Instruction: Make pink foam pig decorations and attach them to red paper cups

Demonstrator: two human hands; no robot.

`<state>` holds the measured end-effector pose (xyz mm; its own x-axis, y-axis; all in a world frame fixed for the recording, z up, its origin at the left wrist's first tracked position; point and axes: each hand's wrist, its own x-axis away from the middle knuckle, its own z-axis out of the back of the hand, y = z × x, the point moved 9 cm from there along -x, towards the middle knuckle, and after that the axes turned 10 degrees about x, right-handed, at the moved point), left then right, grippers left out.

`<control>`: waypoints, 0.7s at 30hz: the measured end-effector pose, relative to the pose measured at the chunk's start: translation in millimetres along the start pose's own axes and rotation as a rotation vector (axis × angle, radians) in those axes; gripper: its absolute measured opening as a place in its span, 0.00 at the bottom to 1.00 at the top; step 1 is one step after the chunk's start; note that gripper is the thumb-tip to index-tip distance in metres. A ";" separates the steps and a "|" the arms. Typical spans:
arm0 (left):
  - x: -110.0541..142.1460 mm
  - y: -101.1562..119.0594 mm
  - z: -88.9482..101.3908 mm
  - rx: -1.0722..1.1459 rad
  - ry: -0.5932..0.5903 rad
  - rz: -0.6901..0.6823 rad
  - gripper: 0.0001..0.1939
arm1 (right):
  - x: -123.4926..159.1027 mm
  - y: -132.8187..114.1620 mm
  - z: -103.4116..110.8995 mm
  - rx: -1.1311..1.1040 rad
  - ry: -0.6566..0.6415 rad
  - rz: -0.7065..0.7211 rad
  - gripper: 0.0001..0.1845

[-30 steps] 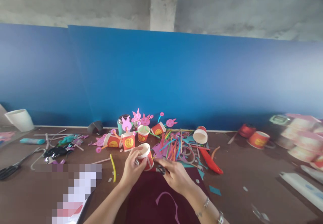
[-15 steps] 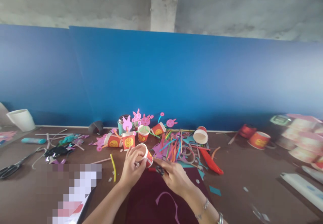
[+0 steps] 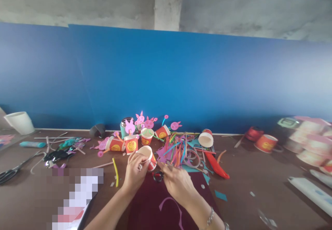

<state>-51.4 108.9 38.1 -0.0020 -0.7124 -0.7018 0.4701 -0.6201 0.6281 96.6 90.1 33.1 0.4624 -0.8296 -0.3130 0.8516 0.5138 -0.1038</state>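
Note:
My left hand point(image 3: 135, 171) is wrapped round a small red paper cup point(image 3: 148, 155) with a white inside, holding it tilted above a dark maroon sheet point(image 3: 155, 205). My right hand point(image 3: 176, 181) is just right of the cup, fingers pinched near its side, with a small black ring-shaped piece point(image 3: 158, 176) under them, likely scissor handles. What the right fingers grip is too small to name. A pink paper strip point(image 3: 171, 205) curls on the maroon sheet near my right wrist.
Decorated red cups point(image 3: 131, 143) with pink bunny cut-outs stand behind, beside a pile of coloured strips point(image 3: 178, 150). A yellow strip point(image 3: 116, 171) lies left. Scissors point(image 3: 10, 173) lie far left, a white cup point(image 3: 19, 122) at the back left, more cups point(image 3: 267, 143) right.
The cup has tilted and shifted slightly left in my left hand. My right hand has moved a little forward, and the black ring piece now shows below the cup.

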 end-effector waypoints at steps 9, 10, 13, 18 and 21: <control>0.9 15.8 -0.4 -0.057 0.017 -0.108 0.07 | 4.0 22.5 -42.6 -0.844 -0.292 -0.425 0.22; 0.6 17.3 -0.1 -0.060 0.023 -0.111 0.07 | 6.0 20.3 -49.5 -0.955 -0.364 -0.459 0.22; -0.8 17.7 0.5 -0.064 0.033 -0.106 0.07 | 2.9 19.5 -40.4 -0.876 -0.298 -0.394 0.22; -1.9 6.0 1.9 -0.066 0.049 -0.038 0.07 | -0.5 7.2 0.4 -0.227 0.000 -0.130 0.17; -1.2 2.5 0.3 -0.056 0.040 -0.015 0.08 | -1.2 7.9 -2.4 -0.290 -0.007 -0.140 0.14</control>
<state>-50.5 108.1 40.6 0.0253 -0.6892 -0.7241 0.5186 -0.6102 0.5989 102.2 95.7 30.3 0.3487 -0.8974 -0.2702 0.8017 0.4350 -0.4100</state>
